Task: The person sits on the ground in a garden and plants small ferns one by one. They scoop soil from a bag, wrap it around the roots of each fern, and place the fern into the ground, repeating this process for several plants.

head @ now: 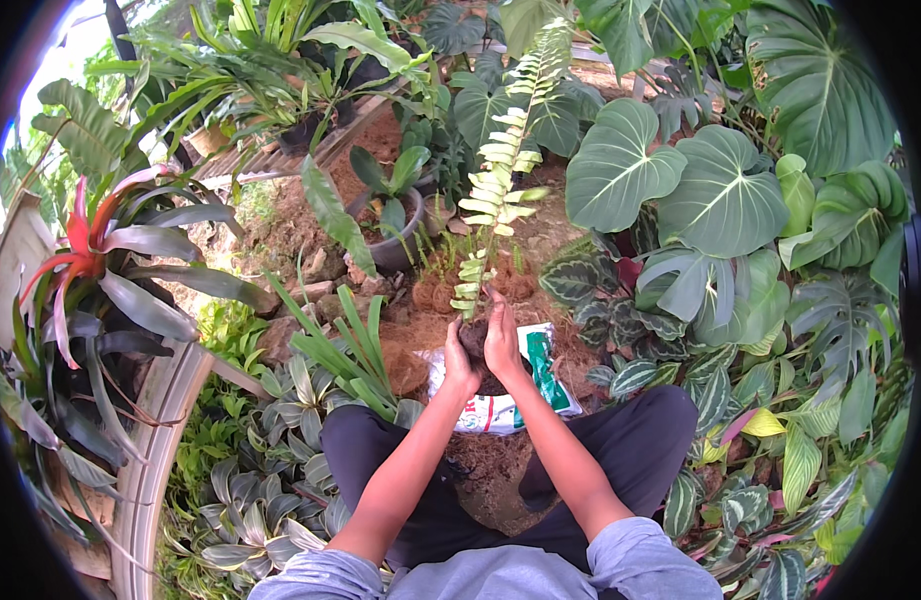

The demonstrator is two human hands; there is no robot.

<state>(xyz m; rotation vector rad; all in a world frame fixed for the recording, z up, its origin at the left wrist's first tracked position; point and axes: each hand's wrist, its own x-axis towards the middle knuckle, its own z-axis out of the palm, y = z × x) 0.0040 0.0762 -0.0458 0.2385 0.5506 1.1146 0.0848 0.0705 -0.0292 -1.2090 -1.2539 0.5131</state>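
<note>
A dark ball of soil point(474, 340) is cupped between my left hand point(459, 358) and my right hand point(502, 334). From its top rises a tall fern frond point(498, 187) with pale green leaflets, leaning slightly to the right. The roots are hidden by the soil and my palms. Beneath my hands lies a white and green plastic bag point(546, 367) that bears writing. Some dark soil point(494, 385) shows on the bag between my wrists.
Brown fibre point(404, 364) covers the ground around the bag. Beyond it stands a grey pot point(404, 236) with a leafy plant. Striped-leaf plants crowd both sides. A red bromeliad point(81, 259) grows at left beside a pale curved edging point(156, 442). Large heart-shaped leaves point(719, 187) overhang the right.
</note>
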